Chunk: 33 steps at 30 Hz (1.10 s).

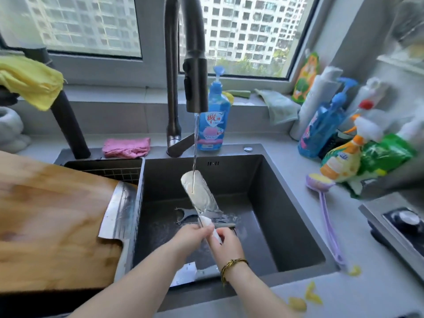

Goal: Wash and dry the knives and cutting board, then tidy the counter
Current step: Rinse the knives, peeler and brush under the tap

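The white knife is held blade-up over the middle of the sink, under the tap's stream. The left hand pinches it near the blade's base, and the right hand has its fingers curled round the handle. The wet knife looks light, stiff and probably slippery, so the handle is the safest hold. A cleaver lies on the cutting board, left of the sink.

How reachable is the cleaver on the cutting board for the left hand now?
Probably yes: the cleaver lies uncovered beside the sink, nothing between, but the left hand must first release the white knife.
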Each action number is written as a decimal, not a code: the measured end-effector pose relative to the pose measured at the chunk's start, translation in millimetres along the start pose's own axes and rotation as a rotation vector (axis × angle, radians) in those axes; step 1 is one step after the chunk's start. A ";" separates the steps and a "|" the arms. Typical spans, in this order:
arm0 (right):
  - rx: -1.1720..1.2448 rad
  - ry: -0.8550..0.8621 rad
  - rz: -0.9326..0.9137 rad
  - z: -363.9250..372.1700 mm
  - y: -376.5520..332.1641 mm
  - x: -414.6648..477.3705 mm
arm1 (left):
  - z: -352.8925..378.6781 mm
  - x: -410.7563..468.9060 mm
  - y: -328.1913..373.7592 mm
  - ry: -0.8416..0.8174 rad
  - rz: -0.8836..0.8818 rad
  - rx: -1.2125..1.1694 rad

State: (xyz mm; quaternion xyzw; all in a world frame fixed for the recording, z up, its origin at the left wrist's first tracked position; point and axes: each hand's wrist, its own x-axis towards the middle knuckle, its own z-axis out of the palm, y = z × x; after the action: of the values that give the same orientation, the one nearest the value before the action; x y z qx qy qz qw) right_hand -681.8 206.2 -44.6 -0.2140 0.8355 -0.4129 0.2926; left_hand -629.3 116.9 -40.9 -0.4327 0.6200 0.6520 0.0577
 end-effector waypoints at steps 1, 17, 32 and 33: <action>0.024 0.007 -0.004 -0.3 0.1 -2.4 | 2.3 -0.7 1.1 -0.001 0.011 -0.026; -0.275 0.693 0.162 -168.5 60.8 20.5 | -12.8 -3.5 12.6 0.179 0.264 -0.033; -0.379 0.517 0.478 -196.7 56.3 50.9 | -59.7 -22.3 7.1 0.394 0.282 0.812; -0.340 0.535 0.437 -191.5 48.4 49.7 | -62.3 -24.9 7.6 0.395 0.285 0.850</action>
State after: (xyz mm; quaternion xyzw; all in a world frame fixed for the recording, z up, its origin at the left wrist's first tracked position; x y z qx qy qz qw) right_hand -851.5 312.0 -6.1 0.0390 0.9648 -0.2377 0.1057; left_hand -587.9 73.2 -10.4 -0.3971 0.8834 0.2479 0.0207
